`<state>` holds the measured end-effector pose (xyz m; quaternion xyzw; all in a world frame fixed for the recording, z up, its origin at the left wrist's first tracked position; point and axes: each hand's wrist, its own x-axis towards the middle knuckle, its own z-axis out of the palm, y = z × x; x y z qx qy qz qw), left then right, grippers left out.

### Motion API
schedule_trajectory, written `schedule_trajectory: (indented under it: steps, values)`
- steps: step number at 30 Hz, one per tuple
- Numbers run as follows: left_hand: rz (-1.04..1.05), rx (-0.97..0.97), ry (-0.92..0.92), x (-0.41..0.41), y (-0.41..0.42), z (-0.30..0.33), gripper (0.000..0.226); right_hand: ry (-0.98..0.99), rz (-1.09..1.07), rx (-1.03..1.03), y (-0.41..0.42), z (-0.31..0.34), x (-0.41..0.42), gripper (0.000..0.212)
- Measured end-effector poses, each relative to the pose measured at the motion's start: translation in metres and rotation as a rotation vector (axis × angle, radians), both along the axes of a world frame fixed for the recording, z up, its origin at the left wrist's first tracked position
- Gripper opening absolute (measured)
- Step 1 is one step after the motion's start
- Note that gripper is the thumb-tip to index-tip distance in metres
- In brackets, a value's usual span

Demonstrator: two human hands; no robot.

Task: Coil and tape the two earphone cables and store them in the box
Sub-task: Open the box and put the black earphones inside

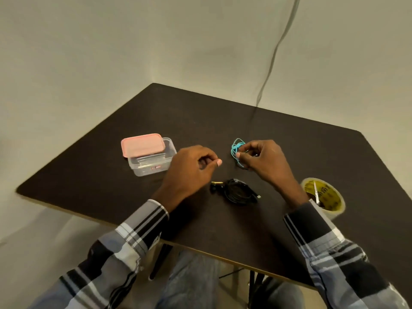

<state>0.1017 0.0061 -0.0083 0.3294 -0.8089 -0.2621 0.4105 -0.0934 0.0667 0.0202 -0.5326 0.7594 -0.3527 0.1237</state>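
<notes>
Two earphone cables are in play, and they sit at different stages: the black earphone cable [239, 192] lies on the dark brown tabletop [289, 148] as a finished-looking coil, near the front edge between the person's forearms, while the thin turquoise earphone cable [236, 150] is gathered into loose loops and pinched in the curled fingers of the right hand [263, 159] just above the table. The left hand [194, 168] hangs beside it with fingers curled in and thumb against forefinger; whether it pinches a loose end of the cable or a bit of tape is too small to tell. The step in hand looks like coiling the turquoise cable, not yet taping it. The next move probably calls for closing up the loops, keeping them pinched, and fetching tape from the yellowish roll of clear packing tape [323, 198], which stands at the right, just behind the right sleeve. The small clear plastic box [153, 161] waits to the left, well apart from both cables, with its pink lid [142, 144] resting askew over the far part of its top, so the lid must probably come off before storing. Whether the black coil is already taped cannot be seen.
</notes>
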Motion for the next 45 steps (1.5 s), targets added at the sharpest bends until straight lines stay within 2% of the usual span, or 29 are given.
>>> schedule_trajectory:
  steps: [2,4,6,9,14,18,23,29,36,40,45]
  values:
    - [0.005,0.114,-0.209,-0.015,0.002,-0.006,0.023,0.098,-0.039,0.064,0.016,-0.009,-0.004,0.014]
    - [-0.007,0.117,-0.399,-0.026,0.005,-0.012,0.033,0.131,-0.062,0.151,0.031,-0.016,-0.006,0.018]
    - [-0.003,0.108,-0.46,-0.03,0.01,-0.014,0.033,0.112,-0.068,0.204,0.042,-0.021,-0.004,0.025]
    - [0.024,0.091,-0.467,-0.033,0.016,-0.019,0.022,0.093,-0.076,0.236,0.051,-0.028,0.001,0.027]
    - [0.05,0.131,-0.446,-0.035,0.024,-0.022,0.005,0.101,-0.089,0.227,0.053,-0.031,0.007,0.017]
    - [0.061,0.22,-0.349,-0.029,0.024,-0.015,0.003,0.056,-0.125,0.101,0.049,-0.026,0.01,0.009]
    - [0.057,0.181,-0.176,-0.014,0.015,0.008,0.003,0.056,-0.075,-0.086,0.033,-0.005,0.021,0.01]
    - [0.156,0.116,-0.005,0.03,-0.005,0.046,0.004,-0.118,0.066,-0.258,-0.004,0.029,0.054,0.003]
    - [0.293,0.225,0.08,0.09,-0.038,0.059,0.006,-0.336,0.258,-0.18,-0.063,0.043,0.104,0.005]
    - [0.39,0.293,0.022,0.103,-0.048,0.046,0.008,-0.3,0.297,-0.103,-0.09,0.03,0.117,0.004]
    - [0.472,0.292,-0.182,0.108,-0.051,0.029,0.002,-0.151,0.304,-0.024,-0.105,0.003,0.12,0.003]
